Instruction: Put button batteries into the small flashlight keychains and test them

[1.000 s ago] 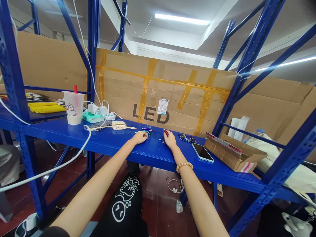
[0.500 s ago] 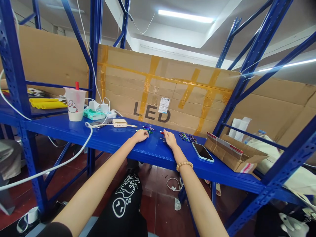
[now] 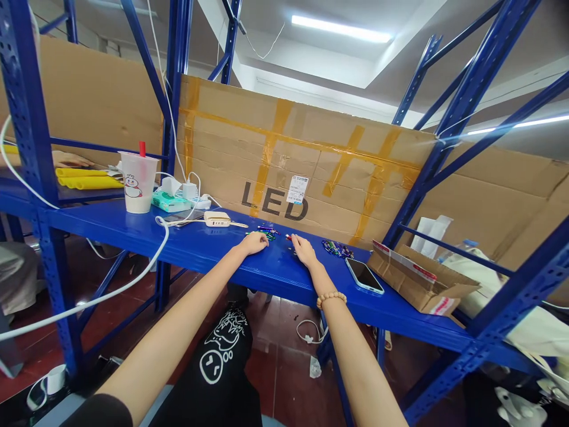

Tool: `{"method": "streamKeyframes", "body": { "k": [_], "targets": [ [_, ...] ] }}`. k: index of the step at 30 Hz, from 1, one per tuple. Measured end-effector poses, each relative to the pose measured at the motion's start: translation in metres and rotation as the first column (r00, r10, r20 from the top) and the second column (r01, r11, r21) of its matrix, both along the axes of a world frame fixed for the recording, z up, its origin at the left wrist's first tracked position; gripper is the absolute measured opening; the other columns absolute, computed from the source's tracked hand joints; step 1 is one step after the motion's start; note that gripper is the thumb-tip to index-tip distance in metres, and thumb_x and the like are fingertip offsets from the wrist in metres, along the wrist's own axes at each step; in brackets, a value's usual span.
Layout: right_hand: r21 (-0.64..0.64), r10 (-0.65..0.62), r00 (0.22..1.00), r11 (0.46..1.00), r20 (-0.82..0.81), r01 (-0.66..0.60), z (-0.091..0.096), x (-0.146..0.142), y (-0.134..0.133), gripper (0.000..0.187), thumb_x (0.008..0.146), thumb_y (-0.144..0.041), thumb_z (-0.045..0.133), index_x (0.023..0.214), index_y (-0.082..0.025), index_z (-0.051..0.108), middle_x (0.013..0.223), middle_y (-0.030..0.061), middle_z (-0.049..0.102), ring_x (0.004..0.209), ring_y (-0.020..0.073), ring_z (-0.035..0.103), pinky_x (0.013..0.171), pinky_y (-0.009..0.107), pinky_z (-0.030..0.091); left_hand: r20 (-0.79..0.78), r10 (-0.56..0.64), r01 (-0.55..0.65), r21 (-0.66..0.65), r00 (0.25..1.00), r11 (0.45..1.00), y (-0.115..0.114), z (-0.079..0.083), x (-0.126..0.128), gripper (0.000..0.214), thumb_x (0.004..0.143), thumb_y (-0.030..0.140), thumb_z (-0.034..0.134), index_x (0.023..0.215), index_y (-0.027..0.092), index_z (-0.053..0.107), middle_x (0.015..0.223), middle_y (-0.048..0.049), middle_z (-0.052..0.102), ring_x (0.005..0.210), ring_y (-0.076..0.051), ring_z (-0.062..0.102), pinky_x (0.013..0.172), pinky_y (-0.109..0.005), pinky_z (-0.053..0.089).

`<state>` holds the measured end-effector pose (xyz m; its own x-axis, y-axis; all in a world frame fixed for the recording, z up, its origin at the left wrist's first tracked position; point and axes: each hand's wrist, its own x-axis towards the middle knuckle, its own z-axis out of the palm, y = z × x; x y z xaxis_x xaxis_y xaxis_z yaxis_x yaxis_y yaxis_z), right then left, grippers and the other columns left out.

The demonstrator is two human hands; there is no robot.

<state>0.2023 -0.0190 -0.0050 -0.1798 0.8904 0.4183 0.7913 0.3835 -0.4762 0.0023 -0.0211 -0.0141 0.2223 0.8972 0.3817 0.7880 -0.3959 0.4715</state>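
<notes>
My left hand (image 3: pixel 255 242) rests on the blue shelf top with its fingers curled. Thin green pieces (image 3: pixel 269 236) lie at its fingertips, and what it pinches, if anything, is too small to make out. Just behind them are small blue-purple pieces (image 3: pixel 267 229). My right hand (image 3: pixel 303 249), with a beaded bracelet (image 3: pixel 331 299) at the wrist, is closed on a small red piece with a whitish tip (image 3: pixel 288 237), which sticks out to the left. To its right lies a pile of shiny dark blue, purple and green pieces (image 3: pixel 338 248).
A phone (image 3: pixel 364 276) and an open cardboard box (image 3: pixel 422 279) lie on the right. On the left are a drink cup (image 3: pixel 137 184), a tissue pack (image 3: pixel 171 201), a cream power bank (image 3: pixel 217 219) and a white cable (image 3: pixel 146 267). A cardboard panel (image 3: pixel 222 142) stands behind.
The view has shifted slightly. My right hand has turned a little, and the red piece sits nearer its fingertips with a whitish end showing. My left hand stays by the green pieces.
</notes>
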Motion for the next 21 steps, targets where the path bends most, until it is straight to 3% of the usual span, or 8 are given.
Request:
{"method": "streamKeyframes", "body": {
  "k": [8,14,21],
  "targets": [
    [-0.014,0.054,0.998,0.998,0.018,-0.054,-0.0028,-0.0029,0.0047,0.055,0.084,-0.058,0.026,0.063,-0.019,0.058,0.070,0.0016,0.062,0.072,0.0175,0.056,0.063,0.025,0.037,0.000,-0.005,0.005,0.014,1.000,1.000,0.0031,-0.0018,-0.0017,0.023,0.071,0.017,0.046,0.077,0.018,0.068,0.080,-0.0030,0.067,0.078,-0.018,0.061,0.074,-0.024,0.046],
    [-0.037,0.031,0.999,0.999,0.012,-0.031,-0.0025,-0.0042,0.0060,0.056,0.086,-0.055,0.022,0.061,-0.018,0.056,0.073,0.0028,0.063,0.071,0.0170,0.055,0.064,0.025,0.035,-0.002,-0.010,0.010,0.001,1.000,1.000,0.0051,-0.0016,-0.0027,0.024,0.072,0.019,0.046,0.078,0.018,0.068,0.081,-0.0035,0.067,0.076,-0.017,0.060,0.071,-0.023,0.046],
    [-0.067,0.036,0.999,0.997,0.023,-0.035,-0.0022,-0.0041,0.0049,0.059,0.083,-0.060,0.028,0.058,-0.018,0.061,0.062,0.0011,0.060,0.065,0.0154,0.054,0.062,0.024,0.035,0.008,-0.003,0.003,-0.002,1.000,1.000,0.0070,-0.0019,-0.0021,0.023,0.071,0.022,0.047,0.078,0.018,0.068,0.079,-0.0027,0.067,0.075,-0.017,0.060,0.068,-0.022,0.046]
  ]
}}
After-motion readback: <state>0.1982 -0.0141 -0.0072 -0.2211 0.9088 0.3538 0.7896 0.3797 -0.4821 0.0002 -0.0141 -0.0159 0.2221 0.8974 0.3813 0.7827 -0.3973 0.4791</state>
